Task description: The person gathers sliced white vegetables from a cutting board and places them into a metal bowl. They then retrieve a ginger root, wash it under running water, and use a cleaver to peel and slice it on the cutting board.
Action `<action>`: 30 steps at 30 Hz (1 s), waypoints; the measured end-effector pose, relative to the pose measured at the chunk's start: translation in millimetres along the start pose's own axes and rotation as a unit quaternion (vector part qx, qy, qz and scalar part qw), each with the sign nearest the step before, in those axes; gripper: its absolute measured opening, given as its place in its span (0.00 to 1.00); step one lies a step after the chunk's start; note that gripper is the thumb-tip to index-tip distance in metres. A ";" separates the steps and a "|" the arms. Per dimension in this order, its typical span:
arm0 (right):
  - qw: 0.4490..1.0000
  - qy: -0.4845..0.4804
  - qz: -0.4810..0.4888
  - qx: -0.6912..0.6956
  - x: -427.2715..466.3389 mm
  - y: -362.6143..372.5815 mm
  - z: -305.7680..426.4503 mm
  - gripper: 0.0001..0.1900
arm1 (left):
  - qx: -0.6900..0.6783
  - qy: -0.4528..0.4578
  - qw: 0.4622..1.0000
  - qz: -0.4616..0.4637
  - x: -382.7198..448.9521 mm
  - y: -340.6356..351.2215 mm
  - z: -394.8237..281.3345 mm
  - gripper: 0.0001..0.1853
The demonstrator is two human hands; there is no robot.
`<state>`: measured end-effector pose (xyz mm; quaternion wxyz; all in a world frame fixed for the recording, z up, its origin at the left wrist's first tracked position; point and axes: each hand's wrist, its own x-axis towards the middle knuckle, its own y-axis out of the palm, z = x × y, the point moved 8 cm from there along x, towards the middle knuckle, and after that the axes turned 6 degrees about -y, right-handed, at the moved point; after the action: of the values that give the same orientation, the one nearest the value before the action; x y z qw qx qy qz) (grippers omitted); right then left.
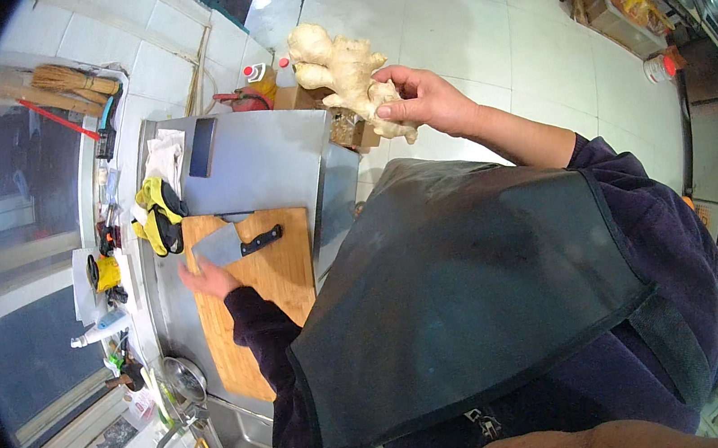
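Note:
My right hand [427, 98] grips one end of a large knobbly ginger root [346, 76], held up above the tiled floor beyond the counter's corner. My left hand [208, 279] holds nothing; its fingers are spread over the left edge of the wooden cutting board [281, 278]. Close to those fingertips, a cleaver lies flat on the board, its broad blade [219, 245] pointing left and its black riveted handle [262, 240] to the right. The board rests on a stainless steel counter [262, 162].
Yellow-and-black gloves [159, 213], a white cloth [165, 156] and a dark flat rectangular object [203, 148] lie on the counter. A metal bowl [185, 379] stands near the sink [247, 436]. Bottles and cardboard boxes [293, 98] sit past the counter's end. Small items line the windowsill.

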<state>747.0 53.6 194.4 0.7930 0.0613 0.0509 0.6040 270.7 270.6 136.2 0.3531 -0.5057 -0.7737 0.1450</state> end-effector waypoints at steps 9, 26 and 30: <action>0.999 -0.043 -0.007 -0.003 -9.3 -2.1 13.9 0.26 | -0.445 -0.112 0.678 0.574 -102.5 148.2 -302.2 0.27; 0.982 0.108 -0.098 0.116 -20.5 -20.0 -26.4 0.35 | -0.478 -0.212 0.617 0.588 -144.5 192.1 -316.2 0.16; 0.986 0.100 -0.048 0.127 -14.0 -14.0 -29.6 0.34 | -0.479 -0.217 0.614 0.588 -142.8 191.0 -307.1 0.15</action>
<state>752.0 37.5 163.0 0.7978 0.0981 0.2096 0.5567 647.5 188.7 185.7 -0.2781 -0.9037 -0.3237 0.0361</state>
